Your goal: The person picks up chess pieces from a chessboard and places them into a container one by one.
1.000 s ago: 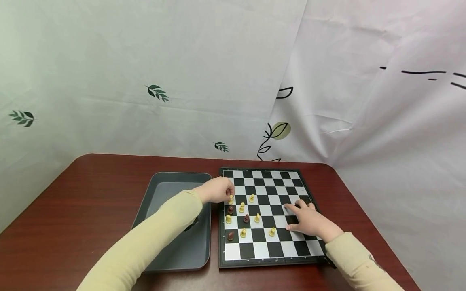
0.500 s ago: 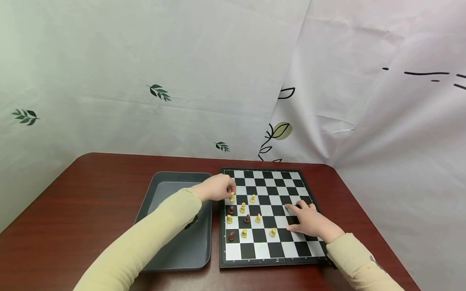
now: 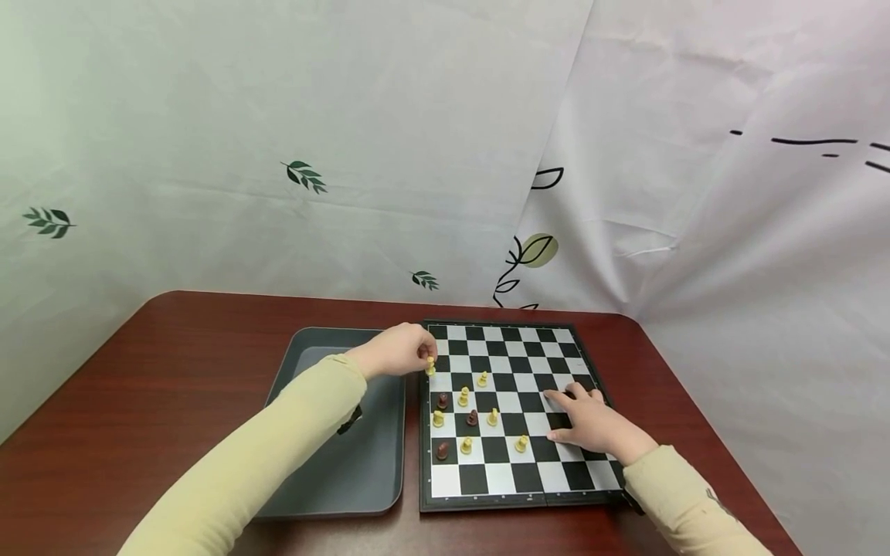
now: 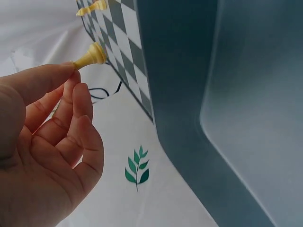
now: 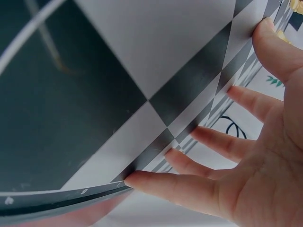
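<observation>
At the far left side of the chessboard (image 3: pixel 488 479), my left hand (image 3: pixel 403 349) pinches a yellow chess piece (image 4: pixel 92 56) between thumb and fingertips, held clear of the squares. Several yellow chess pieces stand on the board's left half, one of them a yellow pawn (image 3: pixel 483 379). Among them are dark brown pieces, such as the dark piece (image 3: pixel 473 418) near the middle of the group. My right hand (image 3: pixel 591 423) rests on the board's right side with fingers spread; in the right wrist view its fingertips (image 5: pixel 135 178) touch the squares and nothing is gripped.
A grey rectangular tray (image 3: pixel 341 483) lies just left of the board, partly under my left forearm. Both sit on a dark red wooden table (image 3: pixel 174 371). A pale patterned cloth (image 3: pixel 389 193) hangs behind the table.
My left hand has lifted the yellow chess piece off its square and carried it back and left, toward the board's edge. My right hand has stayed in place.
</observation>
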